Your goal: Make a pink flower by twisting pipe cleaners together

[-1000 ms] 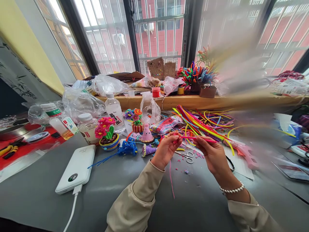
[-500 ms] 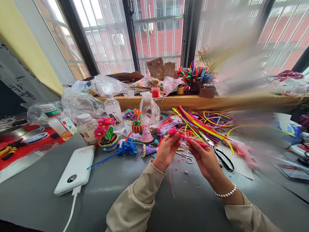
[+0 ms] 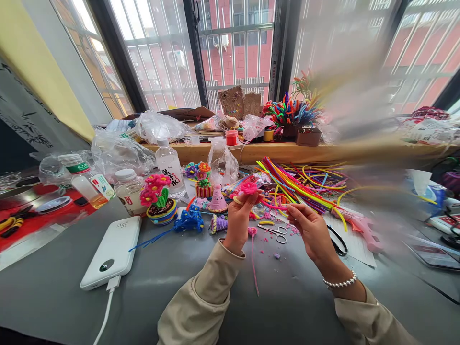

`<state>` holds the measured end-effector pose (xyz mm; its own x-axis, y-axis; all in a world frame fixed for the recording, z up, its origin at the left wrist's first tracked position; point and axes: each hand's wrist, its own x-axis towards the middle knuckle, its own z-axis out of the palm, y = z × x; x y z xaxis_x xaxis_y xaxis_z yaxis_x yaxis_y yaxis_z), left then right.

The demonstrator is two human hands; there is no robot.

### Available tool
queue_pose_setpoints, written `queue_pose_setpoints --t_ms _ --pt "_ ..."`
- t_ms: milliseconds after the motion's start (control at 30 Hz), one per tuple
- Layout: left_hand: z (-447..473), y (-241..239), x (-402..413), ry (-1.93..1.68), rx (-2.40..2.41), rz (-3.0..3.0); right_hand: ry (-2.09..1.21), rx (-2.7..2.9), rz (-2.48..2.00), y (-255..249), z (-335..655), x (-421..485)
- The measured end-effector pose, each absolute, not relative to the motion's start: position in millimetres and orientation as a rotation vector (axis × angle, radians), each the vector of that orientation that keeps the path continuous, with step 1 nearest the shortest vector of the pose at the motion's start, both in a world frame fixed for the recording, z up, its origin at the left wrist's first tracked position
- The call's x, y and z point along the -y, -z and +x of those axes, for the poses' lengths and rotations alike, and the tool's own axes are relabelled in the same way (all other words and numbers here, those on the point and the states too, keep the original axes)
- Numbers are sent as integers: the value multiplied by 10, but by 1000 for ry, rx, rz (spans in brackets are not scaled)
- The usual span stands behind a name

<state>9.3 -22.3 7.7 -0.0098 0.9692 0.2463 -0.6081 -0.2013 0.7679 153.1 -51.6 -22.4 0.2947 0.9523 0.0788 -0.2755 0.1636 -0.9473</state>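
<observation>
My left hand (image 3: 240, 223) is closed on a fuzzy pink pipe cleaner flower (image 3: 248, 187), held up by its base. From it a pink pipe cleaner stem (image 3: 276, 206) stretches to the right, where the fingertips of my right hand (image 3: 312, 232) pinch its other end. On the table below lies another small pink flower piece (image 3: 253, 232) with a long thin tail. Beside it are small silver scissors (image 3: 279, 234) and pink fluff scraps. Larger scissors (image 3: 338, 241) with black handles are partly hidden behind my right hand.
A bundle of coloured pipe cleaners (image 3: 287, 179) lies behind my hands, with a pink glue gun (image 3: 366, 232) to the right. Leftward stand a potted pink flower craft (image 3: 162, 213), a blue pipe cleaner craft (image 3: 189, 221), bottles (image 3: 168, 167) and a white power bank (image 3: 113, 251).
My right hand has shifted right, away from my left, and more of the pink stem shows between them. My left hand has turned, bringing the flower into fuller view.
</observation>
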Motion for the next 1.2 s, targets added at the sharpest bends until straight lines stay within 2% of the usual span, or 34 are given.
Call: queue_pose_setpoints --t_ms 300,433,700,933,1200 --pt "117 -39 260 -1475 -646 1450 -139 1684 -948 -241 1627 585" --pt "109 -12 252 -1434 -636 1627 144 1922 -828 -444 1581 545" --pt "105 -15 267 -1415 -734 1773 305 2105 -764 -507 1596 397" --pt "88 10 286 -1658 -1001 1737 398 2169 -839 -461 1550 377" --pt "110 33 286 -1611 -994 1639 360 2149 -828 -412 1481 368"
